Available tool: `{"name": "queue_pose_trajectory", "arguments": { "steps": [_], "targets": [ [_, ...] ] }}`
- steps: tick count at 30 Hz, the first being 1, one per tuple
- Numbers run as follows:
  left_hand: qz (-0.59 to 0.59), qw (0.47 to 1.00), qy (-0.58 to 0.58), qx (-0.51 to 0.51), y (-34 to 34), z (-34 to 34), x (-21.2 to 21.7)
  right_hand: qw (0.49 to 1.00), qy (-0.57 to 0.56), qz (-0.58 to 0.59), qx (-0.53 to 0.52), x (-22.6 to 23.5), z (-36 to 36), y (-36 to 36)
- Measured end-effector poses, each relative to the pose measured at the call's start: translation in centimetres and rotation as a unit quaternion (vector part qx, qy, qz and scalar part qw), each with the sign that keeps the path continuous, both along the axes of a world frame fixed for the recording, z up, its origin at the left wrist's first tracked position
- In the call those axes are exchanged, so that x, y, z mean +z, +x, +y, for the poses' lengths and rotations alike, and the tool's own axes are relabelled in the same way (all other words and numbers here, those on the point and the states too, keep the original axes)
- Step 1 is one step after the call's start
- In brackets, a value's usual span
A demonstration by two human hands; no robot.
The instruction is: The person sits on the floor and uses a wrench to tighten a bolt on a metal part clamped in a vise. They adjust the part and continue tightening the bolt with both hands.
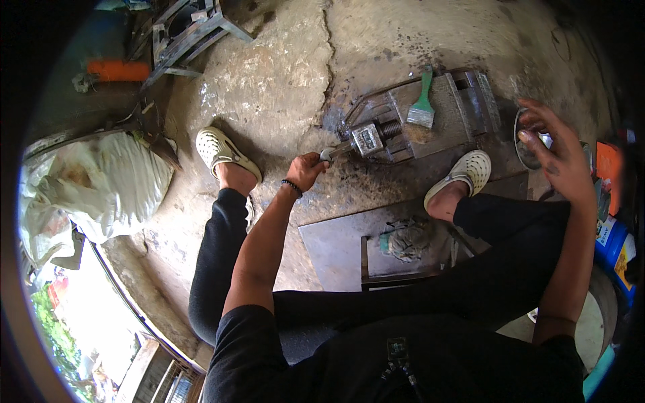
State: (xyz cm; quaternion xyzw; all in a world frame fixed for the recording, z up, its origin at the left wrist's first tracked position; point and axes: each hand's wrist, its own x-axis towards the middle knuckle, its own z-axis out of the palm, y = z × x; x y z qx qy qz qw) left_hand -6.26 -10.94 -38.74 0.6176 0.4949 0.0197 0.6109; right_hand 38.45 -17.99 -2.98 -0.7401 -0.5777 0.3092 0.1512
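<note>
My left hand (308,170) is closed around the near end of a metal wrench (340,149). The wrench reaches toward a square metal block (367,140) at the end of a thick threaded screw (390,128). Block and screw belong to a heavy machine vise (440,101) lying on the floor. Across the vise rests a flat paintbrush (422,104) with a green handle. My right hand (561,151) is raised at the right, fingers apart, over a round metal bowl (524,144). Something whitish shows by its fingers, too unclear to name.
A metal sheet (329,245) with a crumpled rag (406,240) lies between my feet and lap. White sacking (114,181) is at the left, a metal stand (191,40) at the upper left. A blue container (615,255) and an orange object (609,171) stand at the right.
</note>
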Motion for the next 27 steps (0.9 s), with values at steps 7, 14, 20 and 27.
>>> {"name": "queue_pose_trajectory", "arguments": {
  "steps": [7,14,20,27],
  "targets": [
    [-0.029,0.994,0.102,0.030,0.2,-1.9,-0.3,0.999,0.010,0.034,-0.010,0.7,-1.4,0.6],
    [0.172,0.956,0.224,-0.081,1.5,-3.1,1.3,1.000,0.014,0.015,-0.008,0.3,-1.2,0.7],
    [0.283,0.934,0.174,-0.129,3.0,-2.2,3.0,0.999,0.004,-0.035,0.007,-0.3,-0.6,0.1],
    [0.256,0.939,0.205,-0.105,2.5,-2.4,2.0,1.000,0.003,-0.003,0.003,-0.5,-0.3,0.0]
  ]
}}
